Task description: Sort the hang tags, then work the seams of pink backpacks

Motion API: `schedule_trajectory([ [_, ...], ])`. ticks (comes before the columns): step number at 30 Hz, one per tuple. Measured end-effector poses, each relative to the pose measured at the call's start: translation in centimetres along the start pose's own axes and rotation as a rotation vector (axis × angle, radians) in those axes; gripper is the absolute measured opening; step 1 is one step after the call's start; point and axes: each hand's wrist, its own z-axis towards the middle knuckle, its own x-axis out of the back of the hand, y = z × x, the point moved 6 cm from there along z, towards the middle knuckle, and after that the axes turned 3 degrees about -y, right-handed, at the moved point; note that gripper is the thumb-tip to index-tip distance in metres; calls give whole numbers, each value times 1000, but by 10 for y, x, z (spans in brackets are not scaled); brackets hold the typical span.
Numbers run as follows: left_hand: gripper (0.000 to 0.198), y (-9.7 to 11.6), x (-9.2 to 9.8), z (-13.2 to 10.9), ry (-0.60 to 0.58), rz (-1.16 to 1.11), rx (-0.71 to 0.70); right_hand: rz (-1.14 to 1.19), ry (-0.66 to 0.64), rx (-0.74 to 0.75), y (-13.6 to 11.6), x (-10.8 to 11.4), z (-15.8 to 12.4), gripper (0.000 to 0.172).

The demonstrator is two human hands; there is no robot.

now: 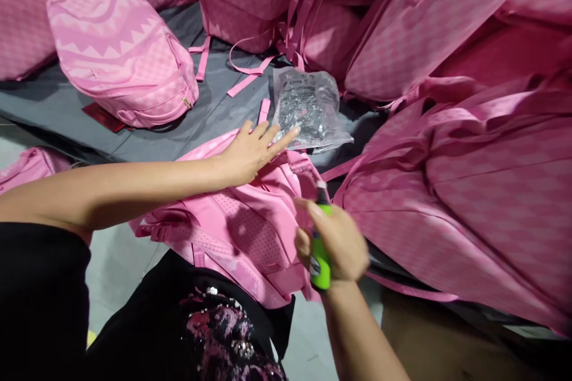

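Note:
My left hand (252, 152) lies with fingers spread on the upper edge of a pink backpack (250, 214), whose padded, dotted back panel faces up. The backpack hangs over the front edge of the grey-covered surface, against my lap. In my right hand (342, 244) is a small bright green bottle (320, 262) with a black neck and a pale tip, held upright above the backpack's right side. My right fingers wrap round it and are a little blurred. Just beyond my left fingertips lies a clear plastic bag (308, 104) with dark contents that I cannot make out.
A pink backpack with a wavy zigzag print (120, 53) lies at the left on the grey cover (214, 107). Several pink checked backpacks stand along the back. A large pink checked bag (469, 190) fills the right side, its strap hanging over the edge.

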Motion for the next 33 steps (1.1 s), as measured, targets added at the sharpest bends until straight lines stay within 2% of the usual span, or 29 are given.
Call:
schedule_trajectory([
  [2,99,-3,3,-2,-1,1,79,-113,-14,110,7,3,9,48],
  [4,100,-3,3,-5,-47,9,110,-194,-127,81,30,-13,8,36],
  [6,94,-2,3,-6,-78,25,109,-217,-258,-124,68,-34,-2,26],
  [8,83,-1,3,-7,-69,41,102,-186,-343,-384,102,-46,-20,29],
  [10,74,-2,2,-6,-44,49,107,-184,-397,-478,115,-49,-33,33],
  [12,70,-2,1,-4,-33,49,111,-272,-356,-372,104,-39,-35,30],
  [15,66,-2,-2,-1,-45,41,107,-396,-135,-137,63,-15,-28,34],
  [16,66,-1,-3,0,-51,37,106,-376,-109,-65,48,-13,-26,38],
  [19,65,-1,-3,3,-60,23,114,-185,-252,55,17,-25,-20,35],
  [21,64,-1,-3,3,-59,20,116,-80,-314,-1,11,-33,-17,31],
  [23,63,-1,-3,3,-50,23,109,-19,-249,-172,17,-33,-15,30],
  [26,58,-1,-2,2,-28,30,100,137,-165,-448,34,-33,-14,20],
  [28,54,-2,-2,2,-22,34,105,329,-259,-511,40,-40,-10,18],
  [30,52,-2,-2,2,-22,33,111,478,-433,-492,42,-47,-4,20],
  [33,48,-2,-2,2,-17,24,117,521,-614,-490,49,-48,6,24],
])
